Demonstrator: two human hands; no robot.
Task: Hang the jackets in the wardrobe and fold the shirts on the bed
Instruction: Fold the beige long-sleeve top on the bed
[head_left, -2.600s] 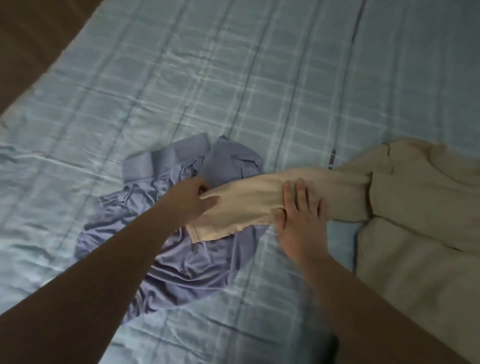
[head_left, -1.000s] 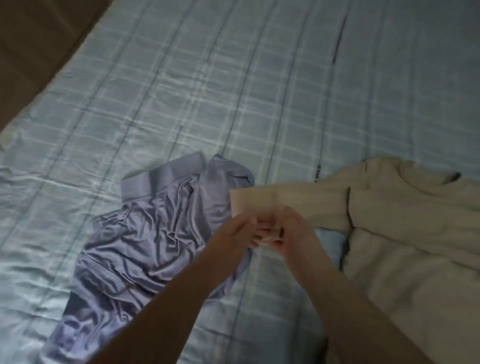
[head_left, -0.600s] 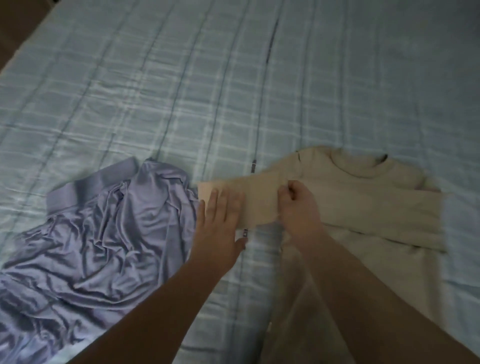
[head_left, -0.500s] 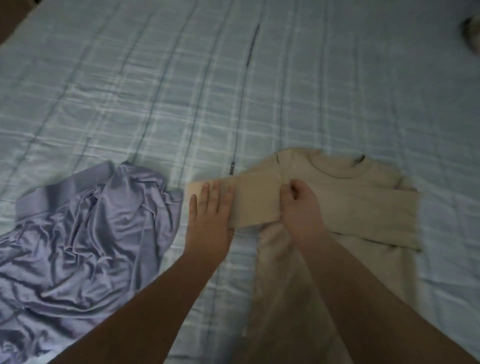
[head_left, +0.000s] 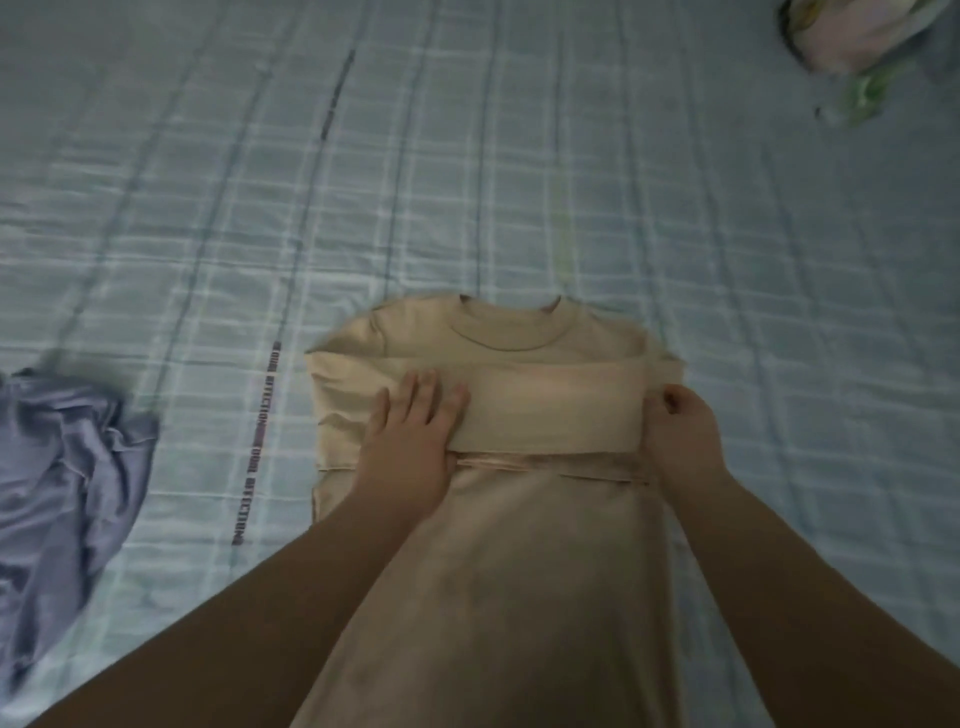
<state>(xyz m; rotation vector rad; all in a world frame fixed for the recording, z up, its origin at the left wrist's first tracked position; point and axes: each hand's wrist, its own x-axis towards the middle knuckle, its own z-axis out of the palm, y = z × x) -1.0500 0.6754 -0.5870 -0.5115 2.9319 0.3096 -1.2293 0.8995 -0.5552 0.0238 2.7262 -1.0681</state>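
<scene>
Pressing beige shirt (head_left: 519, 571): left hand (head_left: 410, 447) (right hand (head_left: 680, 441) pinches edge).

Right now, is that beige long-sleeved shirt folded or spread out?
Partly folded: a sleeve lies across the chest of the beige long-sleeved shirt under the flat left hand, right hand pinching its edge; body unfolded.

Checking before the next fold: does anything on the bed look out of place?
Yes: the purple garment lies crumpled in a heap at far left, unfolded. The beige shirt lies flat, sleeves folded across its chest.
</scene>
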